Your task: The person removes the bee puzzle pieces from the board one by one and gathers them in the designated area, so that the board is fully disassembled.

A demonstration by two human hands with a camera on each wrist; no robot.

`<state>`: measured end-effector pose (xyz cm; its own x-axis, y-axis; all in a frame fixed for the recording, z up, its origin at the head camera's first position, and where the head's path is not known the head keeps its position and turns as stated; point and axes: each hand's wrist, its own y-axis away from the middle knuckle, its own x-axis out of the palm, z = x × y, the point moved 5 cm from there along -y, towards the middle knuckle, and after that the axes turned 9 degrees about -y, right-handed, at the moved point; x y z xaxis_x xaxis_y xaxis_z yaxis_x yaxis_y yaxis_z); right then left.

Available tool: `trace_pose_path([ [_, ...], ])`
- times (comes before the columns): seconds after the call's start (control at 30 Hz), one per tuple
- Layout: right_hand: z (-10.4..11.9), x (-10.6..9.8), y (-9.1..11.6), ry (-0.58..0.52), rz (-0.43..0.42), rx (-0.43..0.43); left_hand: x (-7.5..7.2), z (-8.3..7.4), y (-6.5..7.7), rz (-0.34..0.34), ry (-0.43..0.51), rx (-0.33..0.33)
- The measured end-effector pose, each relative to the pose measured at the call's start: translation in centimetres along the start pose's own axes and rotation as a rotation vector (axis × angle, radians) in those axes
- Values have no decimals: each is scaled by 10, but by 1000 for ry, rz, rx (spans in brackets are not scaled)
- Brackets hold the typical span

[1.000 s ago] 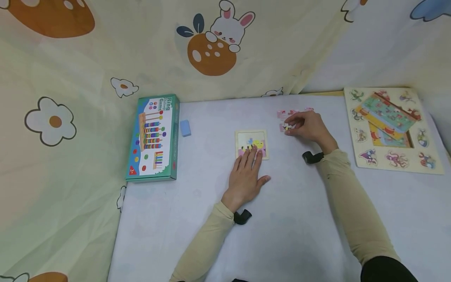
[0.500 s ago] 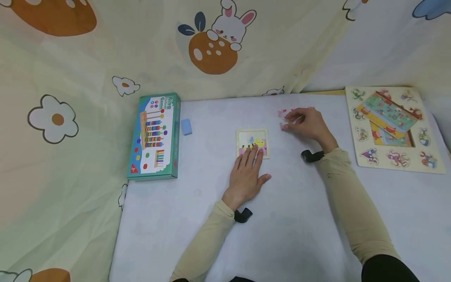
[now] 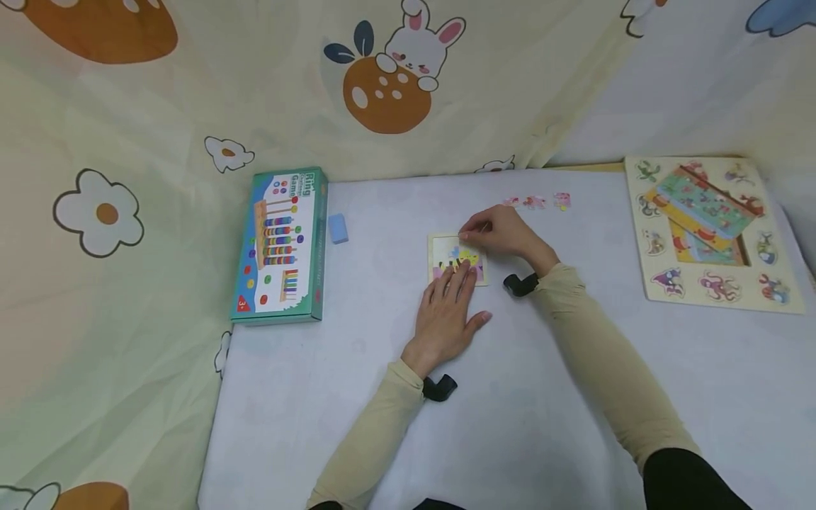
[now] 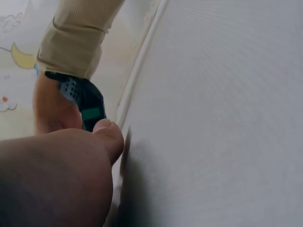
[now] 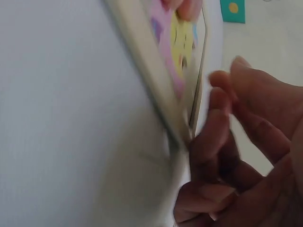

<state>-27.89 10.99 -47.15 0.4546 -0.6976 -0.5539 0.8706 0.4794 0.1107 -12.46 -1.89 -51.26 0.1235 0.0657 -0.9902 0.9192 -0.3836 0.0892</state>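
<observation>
Puzzle frame (image 3: 430,252) sits flat mid-tabletop (image 3: 523,411), part-filled: pink and yellow artwork toward the near side, bare white at the far left.

Left hand (image 3: 444,319) lies flat over its near edge, fingers straight and slightly spread, thumb out to the side, gripping nothing. Right hand (image 3: 505,232) is at the far right corner, fingers curled, thumb and index tips close together. Can't tell if there's a piece between them; right wrist view is blurred there.

Loose pink puzzle pieces (image 3: 533,202) lie in a row just beyond the right hand, one set apart at the right end. Black wrist unit on each arm, beige sleeves.

Left side of tabletop: green-and-blue game box (image 3: 277,248), small blue block (image 3: 338,229) just beside it. Right side: big picture board (image 3: 693,290) with animal figures round its border, colourful flat panels (image 3: 704,202) stacked askew on it. Behind everything: pale printed cloth (image 3: 159,120), rabbit motif up top.
</observation>
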Motion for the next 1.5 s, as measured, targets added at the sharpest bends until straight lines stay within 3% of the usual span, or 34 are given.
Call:
trace_pose_path([
  [0.1,3,6,-1,11,39,6,-1,-1,0,-25,9,14],
  [0.43,9,17,-3,58,92,40,-1,0,2,-14,8,24],
  [1.0,10,21,-5,55,127,89,-3,-1,2,9,22,21],
  [1.5,9,19,-4,-30,37,76,-3,-2,1,29,42,20],
])
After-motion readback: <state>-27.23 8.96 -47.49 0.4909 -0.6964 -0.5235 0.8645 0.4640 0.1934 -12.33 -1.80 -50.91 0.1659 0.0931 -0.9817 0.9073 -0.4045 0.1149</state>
